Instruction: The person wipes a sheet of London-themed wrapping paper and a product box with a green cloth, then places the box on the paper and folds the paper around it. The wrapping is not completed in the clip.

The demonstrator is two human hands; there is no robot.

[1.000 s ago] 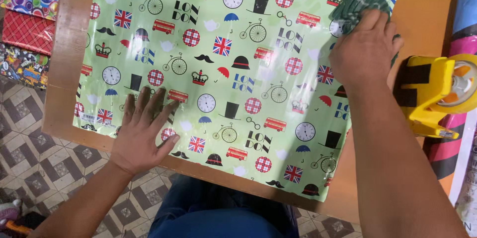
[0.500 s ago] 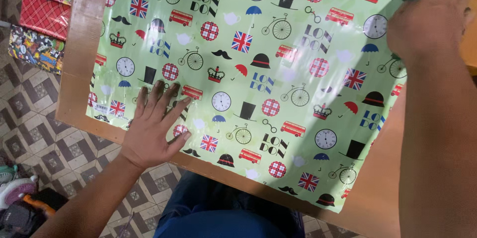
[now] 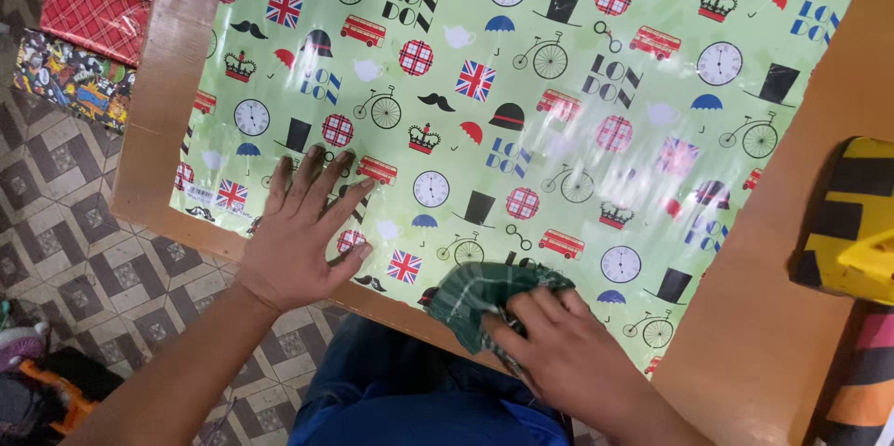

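A glossy light-green sheet of gift wrap (image 3: 559, 83), printed with clocks, flags, bicycles, buses and hats, lies flat on a wooden table (image 3: 773, 316). My left hand (image 3: 307, 227) presses palm-down with spread fingers on the sheet's near left corner. My right hand (image 3: 563, 348) grips a bunched dark green checked cloth (image 3: 480, 292) and holds it against the sheet at its near edge, close to my body.
A yellow and black tape dispenser (image 3: 852, 223) sits at the table's right edge. Several rolled or folded wrapping papers (image 3: 88, 27) in bright patterns lie on the tiled floor (image 3: 74, 232) to the left. My blue-clad lap (image 3: 410, 399) shows below the table edge.
My right hand has swept the cloth from the sheet's far right corner down across to its near edge. The left hand stayed planted. The view shifted left and downward.
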